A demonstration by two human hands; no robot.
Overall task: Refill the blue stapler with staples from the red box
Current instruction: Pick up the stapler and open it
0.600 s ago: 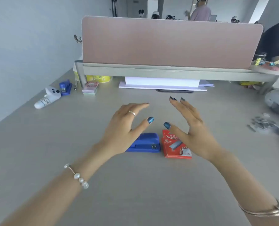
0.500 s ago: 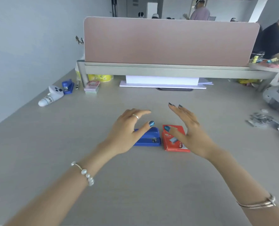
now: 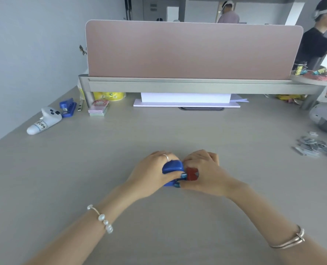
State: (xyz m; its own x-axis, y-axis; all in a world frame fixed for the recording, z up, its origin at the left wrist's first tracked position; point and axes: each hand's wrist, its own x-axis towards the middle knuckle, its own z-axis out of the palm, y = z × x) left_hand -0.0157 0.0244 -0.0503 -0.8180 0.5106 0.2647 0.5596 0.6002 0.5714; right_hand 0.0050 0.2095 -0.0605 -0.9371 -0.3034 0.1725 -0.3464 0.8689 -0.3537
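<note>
The blue stapler [image 3: 173, 167] sat in the middle of the grey desk [image 3: 158, 134], close in front of the person, and the left hand [image 3: 152, 174] was wrapped over it, fingers curled across the far side and thumb pinched against the near edge. It looked like a grip meant to lift or steady the stapler so it could be opened. Touching its right side was the red box [image 3: 191, 174], nearly hidden under the right hand [image 3: 206, 173], which had closed round it from above; only a small red patch showed between thumb and palm. My guess was that each hand had taken its own item so the two could be worked together, staples on one side and magazine on the other. Whether either was already off the desk I could not tell. The stapler was not yet open and the box looked shut, so the refill had barely begun.

Further out, a loose heap of staple strips [image 3: 314, 147] lay well to the right, apart from the hands. Along the far left edge were a second blue stapler [image 3: 67, 107] and a white tube [image 3: 44, 121], just beside each other, near a small stack of pads [image 3: 98, 108]. A pink partition [image 3: 193, 50] closed off the back of the desk.
</note>
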